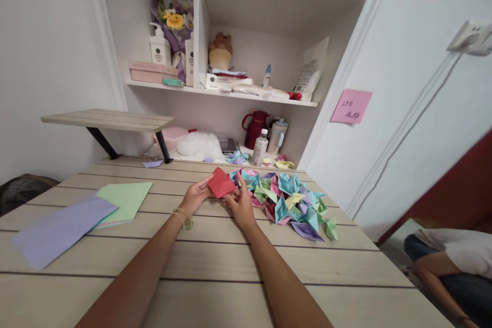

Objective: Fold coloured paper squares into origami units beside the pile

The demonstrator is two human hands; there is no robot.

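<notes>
Both my hands hold a red folded paper (221,183) just above the wooden table (215,261). My left hand (195,196) pinches its left edge, with a bead bracelet on the wrist. My right hand (240,204) grips its right lower edge, fingers closed on the paper. Directly right of my hands lies a pile of folded paper pieces (288,200) in blue, pink, green, yellow and purple.
Flat sheets lie at the left: a green stack (125,200) and a purple sheet (57,233). A small raised shelf (109,120) stands at the back left. A red jug (254,128), a bottle (260,147) and a cup sit at the back. A person (453,261) crouches at the lower right.
</notes>
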